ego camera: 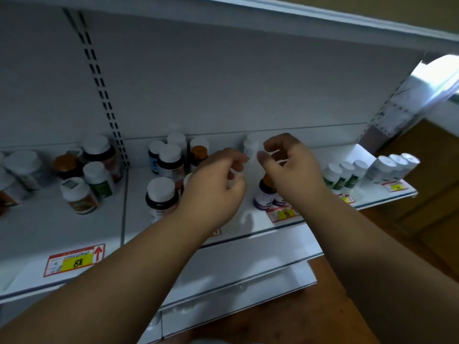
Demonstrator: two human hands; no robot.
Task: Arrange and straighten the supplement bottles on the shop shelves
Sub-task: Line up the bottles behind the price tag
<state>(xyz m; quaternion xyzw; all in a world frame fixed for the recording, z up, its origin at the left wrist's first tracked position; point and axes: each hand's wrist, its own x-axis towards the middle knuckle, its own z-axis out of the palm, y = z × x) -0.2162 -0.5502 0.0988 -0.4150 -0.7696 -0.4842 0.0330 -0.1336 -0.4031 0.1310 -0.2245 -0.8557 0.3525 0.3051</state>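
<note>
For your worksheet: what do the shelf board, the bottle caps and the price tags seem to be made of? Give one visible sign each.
Shelf board: probably painted metal, smooth white, thin edge.
Bottle caps: likely matte white plastic, moulded round.
Price tag: printed paper or card, flat, yellow and red.

Overall illumination is dim and cool. The brightest zone is the upper right, where light enters past the shelf end (432, 78) and overexposes it. The back panel (223, 83) is evenly grey and shaded by the upper shelf (273, 16). Faint hand shadows fall on the shelf surface (246, 219). Wide-angle distortion bows straight edges near the frame borders. Fingers and bottles show slight motion blur; detail is soft throughout, with price tag (74, 260) print partly legible.
</note>
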